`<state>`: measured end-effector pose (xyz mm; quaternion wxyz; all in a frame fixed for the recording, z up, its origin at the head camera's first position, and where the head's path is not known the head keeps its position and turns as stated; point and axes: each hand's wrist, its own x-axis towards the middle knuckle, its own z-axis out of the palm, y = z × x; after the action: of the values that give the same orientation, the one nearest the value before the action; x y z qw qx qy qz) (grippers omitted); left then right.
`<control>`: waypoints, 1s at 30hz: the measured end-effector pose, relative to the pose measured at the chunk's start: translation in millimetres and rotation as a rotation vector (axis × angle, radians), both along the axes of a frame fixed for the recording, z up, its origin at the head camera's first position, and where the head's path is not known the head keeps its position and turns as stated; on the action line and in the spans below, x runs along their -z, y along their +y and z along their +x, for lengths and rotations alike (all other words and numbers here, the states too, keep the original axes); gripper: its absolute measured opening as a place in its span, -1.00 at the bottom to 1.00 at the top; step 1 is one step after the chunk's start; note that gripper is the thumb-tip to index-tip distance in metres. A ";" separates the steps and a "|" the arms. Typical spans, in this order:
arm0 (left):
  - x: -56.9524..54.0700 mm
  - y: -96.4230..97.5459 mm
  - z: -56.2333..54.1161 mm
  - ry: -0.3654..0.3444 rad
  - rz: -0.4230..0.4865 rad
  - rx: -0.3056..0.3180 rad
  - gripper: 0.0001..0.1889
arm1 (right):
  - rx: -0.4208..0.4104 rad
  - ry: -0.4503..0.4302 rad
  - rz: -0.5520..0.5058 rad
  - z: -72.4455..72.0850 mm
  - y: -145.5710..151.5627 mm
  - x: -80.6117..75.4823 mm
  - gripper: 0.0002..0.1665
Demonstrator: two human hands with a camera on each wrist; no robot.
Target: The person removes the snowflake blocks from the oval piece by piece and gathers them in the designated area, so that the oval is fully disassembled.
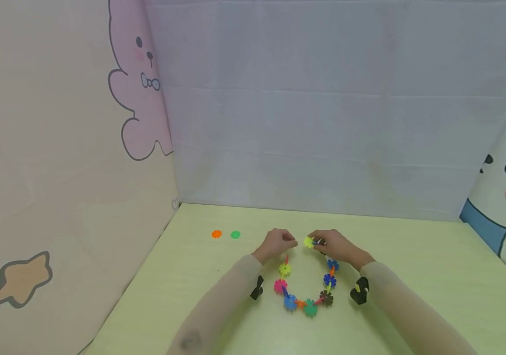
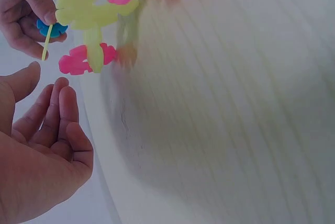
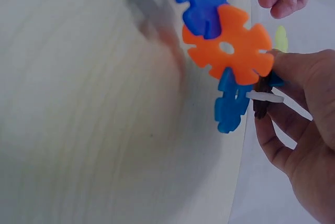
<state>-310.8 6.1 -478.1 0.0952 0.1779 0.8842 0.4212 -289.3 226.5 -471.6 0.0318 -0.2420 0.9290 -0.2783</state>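
Note:
A chain of interlocking snowflake discs (image 1: pixel 310 308) curves across the table in a U shape, in several colours. My right hand (image 1: pixel 337 246) pinches its right end between thumb and fingers, where a dark brown disc (image 3: pixel 258 111), a white disc (image 3: pixel 266 97) and a blue one join. A yellow disc (image 1: pixel 308 242) at this end points toward the left hand. Holding nothing, my left hand (image 1: pixel 276 242) hovers near the chain's left end, its fingers loosely bent. That end carries a pink disc (image 2: pixel 77 63) slotted to a yellow disc (image 2: pixel 89 7).
Two loose discs, one orange (image 1: pixel 216 234) and one green (image 1: pixel 235 234), lie at the table's back left. White cloth (image 1: pixel 324 108) hangs behind the table (image 1: pixel 435 276), and a printed cloth (image 1: pixel 57 172) stands along the left side.

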 end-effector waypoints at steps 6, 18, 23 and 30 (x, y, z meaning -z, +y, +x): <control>-1.2 9.7 2.9 -0.020 0.042 -0.001 -0.81 | -0.004 -0.005 -0.002 2.7 -2.8 -2.5 -0.62; -0.9 18.1 4.8 -0.082 0.084 -0.004 -0.84 | -0.035 0.034 0.000 6.3 -5.7 -5.0 -0.62; -4.3 17.8 5.3 -0.100 0.106 -0.018 -0.86 | -0.032 0.016 -0.005 9.0 -4.3 -5.2 -0.54; -0.4 13.3 3.9 -0.132 0.133 -0.033 -0.86 | -0.057 0.004 -0.026 10.0 5.1 0.2 -0.62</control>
<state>-306.9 19.3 -477.7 0.1345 0.1412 0.8489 0.4912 -279.3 231.6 -471.9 0.0345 -0.2693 0.9181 -0.2887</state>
